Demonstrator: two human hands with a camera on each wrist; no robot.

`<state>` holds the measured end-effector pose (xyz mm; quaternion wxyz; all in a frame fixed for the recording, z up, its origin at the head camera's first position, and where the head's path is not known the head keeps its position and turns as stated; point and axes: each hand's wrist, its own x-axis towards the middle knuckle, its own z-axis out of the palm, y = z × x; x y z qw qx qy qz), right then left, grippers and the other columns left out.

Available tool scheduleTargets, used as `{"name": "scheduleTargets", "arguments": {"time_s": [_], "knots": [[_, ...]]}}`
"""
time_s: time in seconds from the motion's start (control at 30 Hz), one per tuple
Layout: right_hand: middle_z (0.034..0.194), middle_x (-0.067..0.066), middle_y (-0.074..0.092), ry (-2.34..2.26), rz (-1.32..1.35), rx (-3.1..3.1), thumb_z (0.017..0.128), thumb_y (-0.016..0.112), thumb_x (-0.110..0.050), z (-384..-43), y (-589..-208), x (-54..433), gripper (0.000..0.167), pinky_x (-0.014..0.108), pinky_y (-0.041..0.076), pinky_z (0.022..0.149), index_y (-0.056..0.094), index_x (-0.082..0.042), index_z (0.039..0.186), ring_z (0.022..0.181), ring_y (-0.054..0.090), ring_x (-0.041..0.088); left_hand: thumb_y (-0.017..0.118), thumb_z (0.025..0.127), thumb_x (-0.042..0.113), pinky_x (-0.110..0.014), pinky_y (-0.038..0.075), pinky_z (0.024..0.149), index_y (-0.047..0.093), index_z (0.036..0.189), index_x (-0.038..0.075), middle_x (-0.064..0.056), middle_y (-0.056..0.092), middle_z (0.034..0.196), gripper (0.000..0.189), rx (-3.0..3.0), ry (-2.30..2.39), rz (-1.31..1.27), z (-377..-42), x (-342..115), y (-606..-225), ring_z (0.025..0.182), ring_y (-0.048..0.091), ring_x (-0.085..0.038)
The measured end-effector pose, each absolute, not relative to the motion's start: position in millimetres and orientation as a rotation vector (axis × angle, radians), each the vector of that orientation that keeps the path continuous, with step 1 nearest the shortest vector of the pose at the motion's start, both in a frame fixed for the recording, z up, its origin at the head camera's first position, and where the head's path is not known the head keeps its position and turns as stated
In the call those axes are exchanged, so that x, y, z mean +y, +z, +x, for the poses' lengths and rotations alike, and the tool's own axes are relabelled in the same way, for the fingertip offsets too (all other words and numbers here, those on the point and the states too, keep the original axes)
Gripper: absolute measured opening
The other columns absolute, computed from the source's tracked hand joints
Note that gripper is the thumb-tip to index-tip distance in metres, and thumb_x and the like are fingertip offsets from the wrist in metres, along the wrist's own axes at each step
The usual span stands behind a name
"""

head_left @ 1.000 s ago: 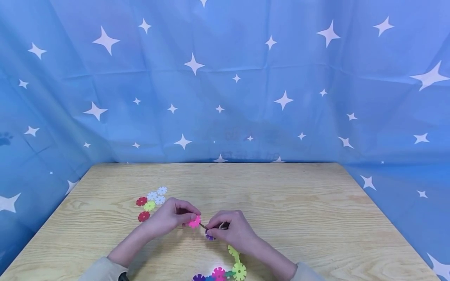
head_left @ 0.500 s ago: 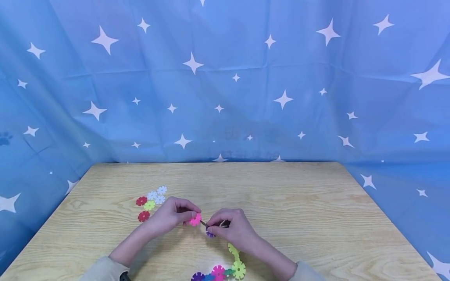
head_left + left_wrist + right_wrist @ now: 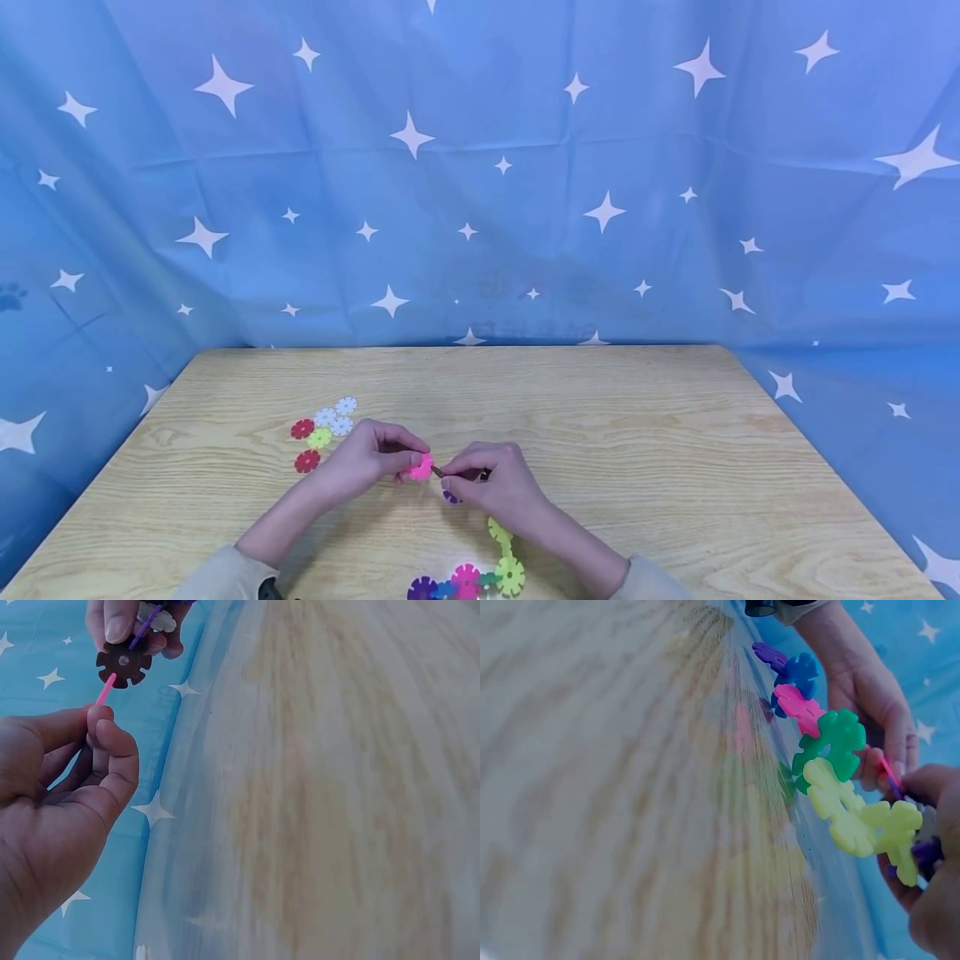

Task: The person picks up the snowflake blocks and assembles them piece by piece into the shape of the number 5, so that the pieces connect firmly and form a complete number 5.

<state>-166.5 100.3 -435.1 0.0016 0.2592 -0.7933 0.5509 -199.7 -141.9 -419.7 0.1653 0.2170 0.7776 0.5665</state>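
Over the table, my left hand point(image 3: 369, 464) pinches a pink snowflake disc point(image 3: 422, 468) between thumb and fingers. My right hand point(image 3: 497, 485) pinches a brown snowflake disc point(image 3: 124, 664) facing it. In the left wrist view the pink disc is edge-on, its edge overlapping the notched rim of the brown one. Purple and white discs show by the right fingers, partly hidden. From the right hand a linked chain runs through yellow point(image 3: 840, 810), green point(image 3: 841, 742), pink point(image 3: 799, 709), blue point(image 3: 801, 673) and purple point(image 3: 769, 656) discs, curving toward the table's near edge in the head view.
Beyond the left forearm lie loose discs on the wooden table point(image 3: 637, 408): two red ones, including the nearer red disc point(image 3: 307, 461), a yellow-green disc point(image 3: 319, 438) and a group of white discs point(image 3: 341, 426). A blue star-patterned cloth point(image 3: 480, 183) hangs behind.
The pink disc has shifted slightly right, closing the gap to the brown disc. My right hand has risen a little in view. The loose discs have stayed in place.
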Motion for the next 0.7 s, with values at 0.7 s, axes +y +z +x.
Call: {"name": "scheduleTargets", "arguments": {"time_s": [0.7], "knots": [[0.089,-0.004,0.075,1.731,1.048,-2.358,0.086,0.078,0.002,-168.9,-440.7,101.1,0.009,0.028,0.059,0.06,0.081,0.0,0.093,0.074,0.066,0.005,0.065,0.099,0.004,-0.027,0.056,0.07,0.074,0.112,-0.004,-0.006,0.074,0.097,0.018,2.266,1.55,0.716,-195.5,-141.9,-415.1,0.081,0.065,-0.016]]}}
